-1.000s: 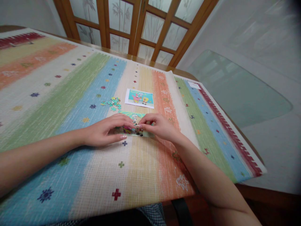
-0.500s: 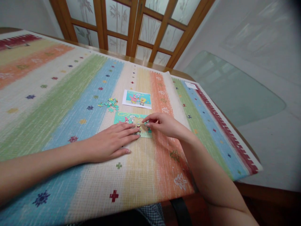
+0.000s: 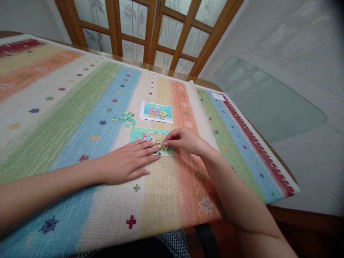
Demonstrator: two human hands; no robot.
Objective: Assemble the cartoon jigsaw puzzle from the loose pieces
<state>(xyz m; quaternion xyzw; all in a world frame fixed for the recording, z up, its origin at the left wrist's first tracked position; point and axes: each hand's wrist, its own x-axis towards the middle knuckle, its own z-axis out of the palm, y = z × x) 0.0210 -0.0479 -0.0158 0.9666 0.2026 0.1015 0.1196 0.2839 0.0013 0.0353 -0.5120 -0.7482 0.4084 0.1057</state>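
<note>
A partly assembled jigsaw puzzle point(image 3: 137, 134) with cartoon figures lies on the tablecloth before me, a bare tan patch showing near its upper middle. My left hand point(image 3: 123, 161) rests flat, palm down, its fingertips over the puzzle's lower left part and the thumb on the cloth. From the right, my right hand point(image 3: 185, 139) reaches over the puzzle's right side. Its thumb and forefinger pinch a small puzzle piece point(image 3: 166, 147), mostly covered by the fingers, close to the yellow figure. Parts of the puzzle are hidden beneath both hands.
Loose puzzle pieces point(image 3: 126, 119) lie in a small heap beyond the puzzle's left corner. A printed picture card point(image 3: 156, 113) of the same cartoon scene lies behind the puzzle. The striped tablecloth point(image 3: 107, 89) covers the table; a wood-framed glass door stands beyond.
My right hand has shifted slightly left and turned over the puzzle, its fingertips now nearer the yellow figure. My left hand stays flat in nearly the same place.
</note>
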